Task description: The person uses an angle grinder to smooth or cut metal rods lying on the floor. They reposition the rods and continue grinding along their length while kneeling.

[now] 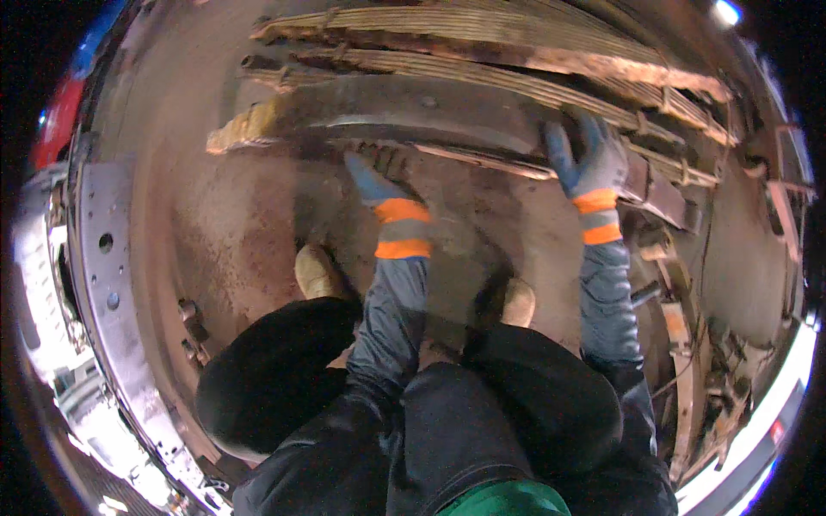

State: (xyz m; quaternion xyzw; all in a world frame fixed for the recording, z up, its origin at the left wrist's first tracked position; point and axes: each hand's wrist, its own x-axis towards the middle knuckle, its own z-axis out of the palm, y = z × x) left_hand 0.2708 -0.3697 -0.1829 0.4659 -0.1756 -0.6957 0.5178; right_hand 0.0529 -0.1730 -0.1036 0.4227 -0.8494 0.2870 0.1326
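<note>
A leaf spring pack (430,103) with a broad dark top leaf lies across the floor in front of me; its left end is yellowish and rusty. My left hand (385,176), in a blue and grey glove with an orange cuff, grips its near edge, the dark fingers bent against it. At the right part of the same pack is my right hand (594,159), gloved alike. Its thumb stands apart from the fingers, which stretch over the leaf. Motion blur softens the top leaf, and what lies beneath it is hidden.
More rusty leaf spring packs (482,39) lie stacked beyond. A grey steel beam with holes (107,258) runs along the left. Rusty metal parts (680,361) lie at the right. My shoes (317,273) stand on the brown floor, knees on both sides of my arms.
</note>
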